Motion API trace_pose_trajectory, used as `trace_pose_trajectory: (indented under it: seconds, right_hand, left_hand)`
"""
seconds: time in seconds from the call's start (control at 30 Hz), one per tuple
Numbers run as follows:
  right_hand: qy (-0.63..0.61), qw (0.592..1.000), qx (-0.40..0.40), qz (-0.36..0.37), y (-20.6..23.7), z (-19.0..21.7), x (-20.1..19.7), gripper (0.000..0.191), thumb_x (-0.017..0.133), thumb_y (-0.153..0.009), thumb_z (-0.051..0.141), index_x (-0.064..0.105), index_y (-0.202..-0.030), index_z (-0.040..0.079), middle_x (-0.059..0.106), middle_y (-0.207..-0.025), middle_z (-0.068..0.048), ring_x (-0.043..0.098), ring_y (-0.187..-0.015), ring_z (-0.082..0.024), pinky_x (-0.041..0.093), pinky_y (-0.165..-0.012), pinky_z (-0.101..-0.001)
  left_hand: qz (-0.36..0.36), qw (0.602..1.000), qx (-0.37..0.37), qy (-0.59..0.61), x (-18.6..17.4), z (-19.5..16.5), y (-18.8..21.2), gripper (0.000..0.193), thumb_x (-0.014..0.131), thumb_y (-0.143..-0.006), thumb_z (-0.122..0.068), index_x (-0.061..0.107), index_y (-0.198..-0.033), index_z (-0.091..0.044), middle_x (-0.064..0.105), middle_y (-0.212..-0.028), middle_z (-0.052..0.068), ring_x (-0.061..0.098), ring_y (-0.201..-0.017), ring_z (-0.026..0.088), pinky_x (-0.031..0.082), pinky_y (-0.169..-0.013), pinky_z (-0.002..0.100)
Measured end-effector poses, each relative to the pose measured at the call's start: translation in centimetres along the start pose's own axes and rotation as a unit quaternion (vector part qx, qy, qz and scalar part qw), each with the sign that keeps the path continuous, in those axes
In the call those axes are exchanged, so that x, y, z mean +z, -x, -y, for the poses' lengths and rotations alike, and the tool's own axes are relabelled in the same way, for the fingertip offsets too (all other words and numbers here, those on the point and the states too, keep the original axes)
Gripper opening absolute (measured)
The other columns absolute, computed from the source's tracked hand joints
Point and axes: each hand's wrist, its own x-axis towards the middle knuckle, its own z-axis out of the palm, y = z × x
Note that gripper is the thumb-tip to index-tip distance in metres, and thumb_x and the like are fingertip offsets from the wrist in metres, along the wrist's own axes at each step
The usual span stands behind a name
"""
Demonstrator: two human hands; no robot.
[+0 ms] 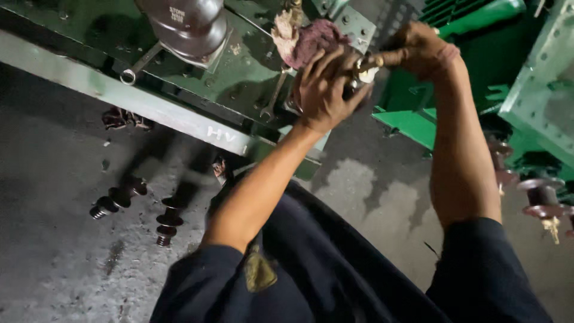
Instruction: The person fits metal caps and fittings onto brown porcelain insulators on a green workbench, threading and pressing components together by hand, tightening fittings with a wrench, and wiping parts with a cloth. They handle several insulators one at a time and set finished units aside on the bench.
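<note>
My left hand [323,90] is wrapped around a small metal fitting with a white part [362,73] at the edge of a green metal cover [239,72]. My right hand [421,51] pinches the same fitting from the right with its fingertips. A dirty reddish rag [305,39] lies bunched on the cover just above my left hand. A brown ribbed insulator [188,27] stands on the cover to the left. Two spanners [272,98] [140,63] lie on the cover.
Several dark bolts and small insulators [119,197] [167,221] lie on the concrete floor at the left. A green metal tank [454,72] stands at the right, with brown bushings [541,197] sticking out of a grey-green cabinet [544,90].
</note>
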Motion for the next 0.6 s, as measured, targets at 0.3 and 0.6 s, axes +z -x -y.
trace_pose_trajectory:
  seconds: [0.3,0.6]
  right_hand:
    - [-0.171,0.872,0.216,-0.405,8.6,13.7,9.8,0.048,0.058,-0.110,0.042,0.067,-0.084,0.002,0.059,-0.068,-0.009,0.051,-0.060,-0.014,0.043,-0.059,-0.0322]
    - [-0.156,0.975,0.060,-0.144,6.3,3.2,2.4,0.043,0.070,-0.102,0.042,0.074,-0.092,0.001,0.053,-0.061,-0.009,0.046,-0.055,-0.015,0.039,-0.051,-0.0365]
  left_hand:
    - [-0.006,1.000,-0.012,-0.017,0.7,0.4,0.0,0.050,0.074,-0.090,-0.033,0.063,-0.133,-0.010,0.068,-0.129,0.008,0.059,-0.131,0.027,0.042,-0.120,0.048]
    - [0.009,1.000,-0.003,0.005,-0.3,-0.2,-0.2,0.057,0.082,-0.083,-0.033,0.061,-0.131,-0.012,0.067,-0.127,0.011,0.060,-0.127,0.030,0.041,-0.117,0.049]
